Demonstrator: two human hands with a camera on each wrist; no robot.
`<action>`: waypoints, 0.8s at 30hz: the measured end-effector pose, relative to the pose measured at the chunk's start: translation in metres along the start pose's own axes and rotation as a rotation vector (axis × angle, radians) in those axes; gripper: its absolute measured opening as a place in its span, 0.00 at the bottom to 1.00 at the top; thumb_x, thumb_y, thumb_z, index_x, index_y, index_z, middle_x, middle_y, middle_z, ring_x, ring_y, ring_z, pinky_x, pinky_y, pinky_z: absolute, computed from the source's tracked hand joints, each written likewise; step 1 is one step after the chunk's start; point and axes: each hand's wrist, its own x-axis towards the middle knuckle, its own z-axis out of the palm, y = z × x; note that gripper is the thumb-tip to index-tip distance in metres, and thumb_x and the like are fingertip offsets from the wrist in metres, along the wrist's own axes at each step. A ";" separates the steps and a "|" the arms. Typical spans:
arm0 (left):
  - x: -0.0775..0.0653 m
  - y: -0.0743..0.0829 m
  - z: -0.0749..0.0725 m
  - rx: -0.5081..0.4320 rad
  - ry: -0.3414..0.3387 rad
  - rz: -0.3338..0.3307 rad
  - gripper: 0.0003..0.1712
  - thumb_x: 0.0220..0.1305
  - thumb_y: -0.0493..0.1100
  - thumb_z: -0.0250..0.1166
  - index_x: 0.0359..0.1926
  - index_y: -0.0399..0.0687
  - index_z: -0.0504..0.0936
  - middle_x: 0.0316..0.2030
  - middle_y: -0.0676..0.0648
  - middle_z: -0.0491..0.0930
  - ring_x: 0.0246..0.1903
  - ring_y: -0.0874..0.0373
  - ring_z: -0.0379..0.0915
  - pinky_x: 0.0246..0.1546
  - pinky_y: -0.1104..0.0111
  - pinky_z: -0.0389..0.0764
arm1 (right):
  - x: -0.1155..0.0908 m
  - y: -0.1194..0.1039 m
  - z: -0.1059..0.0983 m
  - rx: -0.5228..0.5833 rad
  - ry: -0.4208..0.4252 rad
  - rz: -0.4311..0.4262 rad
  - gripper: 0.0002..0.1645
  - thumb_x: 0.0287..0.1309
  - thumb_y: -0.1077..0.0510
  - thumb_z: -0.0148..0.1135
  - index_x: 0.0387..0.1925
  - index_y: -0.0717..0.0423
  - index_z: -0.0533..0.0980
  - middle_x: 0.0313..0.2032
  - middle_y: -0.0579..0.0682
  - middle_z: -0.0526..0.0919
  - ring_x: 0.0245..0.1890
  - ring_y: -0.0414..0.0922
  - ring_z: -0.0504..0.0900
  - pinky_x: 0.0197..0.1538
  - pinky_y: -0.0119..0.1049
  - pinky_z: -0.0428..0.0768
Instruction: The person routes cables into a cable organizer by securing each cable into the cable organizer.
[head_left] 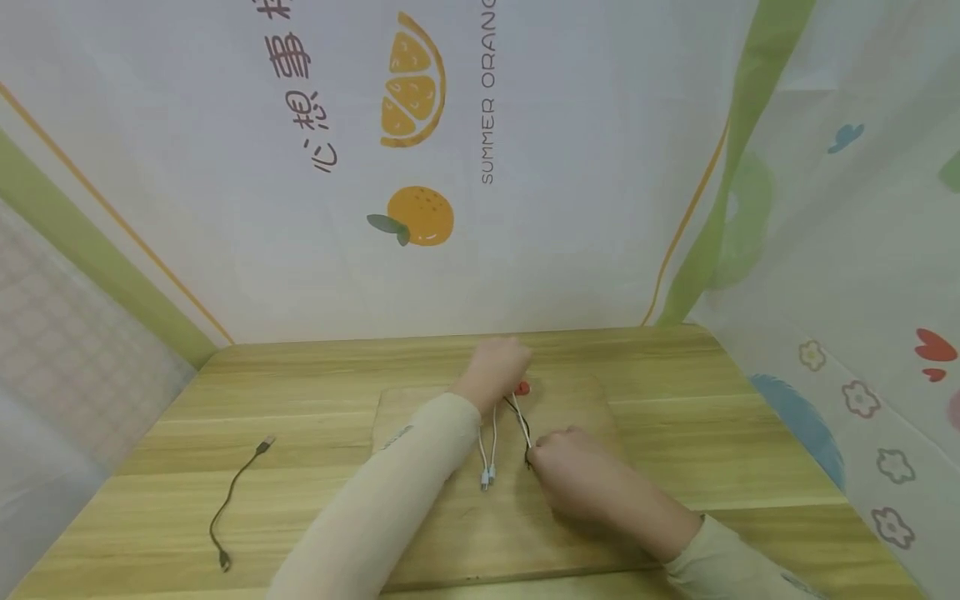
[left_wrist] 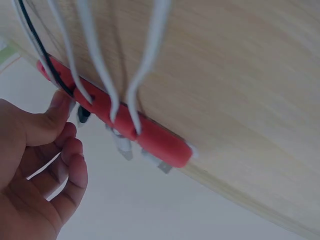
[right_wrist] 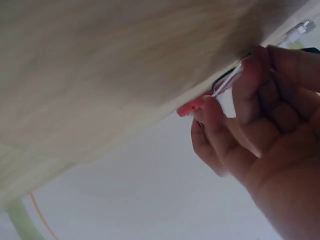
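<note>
A red cable holder (left_wrist: 165, 145) with several slots lies at the far side of the wooden board (head_left: 480, 542). White cables run through its slots, with USB plugs (left_wrist: 122, 145) sticking out behind. My left hand (head_left: 498, 367) reaches over to the holder; in the left wrist view its thumb and forefinger pinch a white cable at one slot, beside a black cable (left_wrist: 35, 30). Nearer me, my right hand (head_left: 581, 471) pinches the stretched white cable (right_wrist: 227, 81), the black cable running close by. Its fingertips partly hide the cable's end.
Two white plug ends (head_left: 485, 479) lie on the board between my arms. A separate short black USB cable (head_left: 225, 500) lies on the table (head_left: 315, 383) at the left. A printed white curtain (head_left: 562, 167) stands behind the table and along its sides.
</note>
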 end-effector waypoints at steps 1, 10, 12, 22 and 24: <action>-0.001 0.000 0.000 -0.008 0.005 -0.006 0.15 0.63 0.52 0.78 0.31 0.52 0.83 0.35 0.53 0.86 0.33 0.61 0.73 0.40 0.64 0.87 | 0.001 0.000 -0.001 0.020 -0.005 -0.003 0.11 0.64 0.62 0.65 0.25 0.51 0.80 0.23 0.43 0.82 0.23 0.40 0.78 0.31 0.42 0.76; -0.002 0.000 0.001 0.031 0.055 0.022 0.14 0.61 0.51 0.80 0.33 0.53 0.83 0.38 0.53 0.87 0.40 0.57 0.83 0.43 0.59 0.89 | 0.009 -0.001 -0.008 0.151 -0.017 -0.077 0.15 0.62 0.64 0.65 0.20 0.50 0.76 0.19 0.40 0.73 0.18 0.36 0.67 0.21 0.37 0.71; -0.004 -0.002 0.003 0.008 0.078 0.020 0.14 0.60 0.51 0.80 0.32 0.52 0.83 0.37 0.52 0.87 0.39 0.57 0.82 0.43 0.60 0.88 | 0.011 -0.002 -0.007 0.175 -0.017 -0.080 0.15 0.63 0.65 0.64 0.21 0.51 0.77 0.19 0.40 0.74 0.18 0.36 0.68 0.21 0.37 0.72; -0.021 -0.022 0.007 -0.394 0.025 -0.126 0.15 0.64 0.40 0.75 0.24 0.47 0.79 0.23 0.53 0.75 0.24 0.59 0.66 0.27 0.66 0.71 | 0.004 -0.012 0.001 0.074 0.000 -0.011 0.08 0.64 0.62 0.65 0.28 0.52 0.82 0.24 0.45 0.83 0.23 0.45 0.81 0.30 0.43 0.80; -0.021 -0.023 0.004 -0.418 0.011 -0.134 0.16 0.60 0.38 0.76 0.21 0.49 0.78 0.21 0.55 0.73 0.24 0.60 0.66 0.25 0.67 0.69 | 0.004 -0.014 0.000 0.057 -0.012 -0.003 0.07 0.63 0.62 0.65 0.28 0.52 0.82 0.25 0.45 0.83 0.23 0.45 0.81 0.32 0.45 0.80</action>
